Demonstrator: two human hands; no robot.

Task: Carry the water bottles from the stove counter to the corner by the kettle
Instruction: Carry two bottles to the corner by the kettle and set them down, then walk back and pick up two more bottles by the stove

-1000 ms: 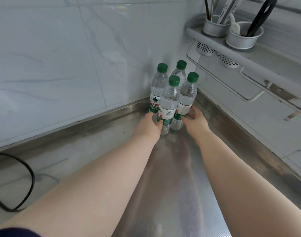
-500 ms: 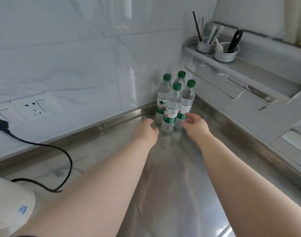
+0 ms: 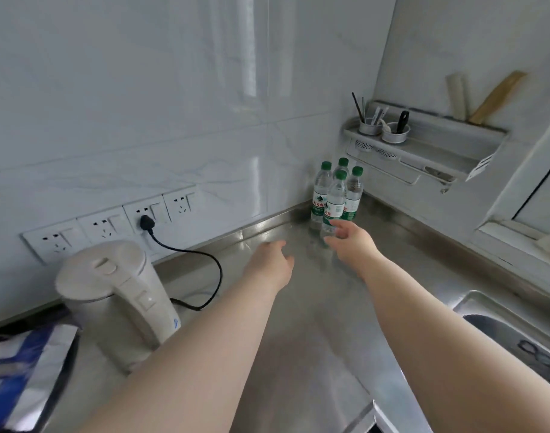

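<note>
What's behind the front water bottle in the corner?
Three more green-capped bottles stand upright behind the front bottle, tight against the tiled corner. Their lower parts are hidden by it and by the right hand.

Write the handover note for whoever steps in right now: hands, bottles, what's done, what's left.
Left hand: open, empty, above the steel counter, clear of the bottles.
Right hand: open, empty, fingers just in front of the front bottle; contact cannot be told.
Four green-capped water bottles: upright, clustered tight in the wall corner, beyond the kettle.
Done: these four are placed.
Left: check the stove counter, out of view, for any more bottles.
</note>
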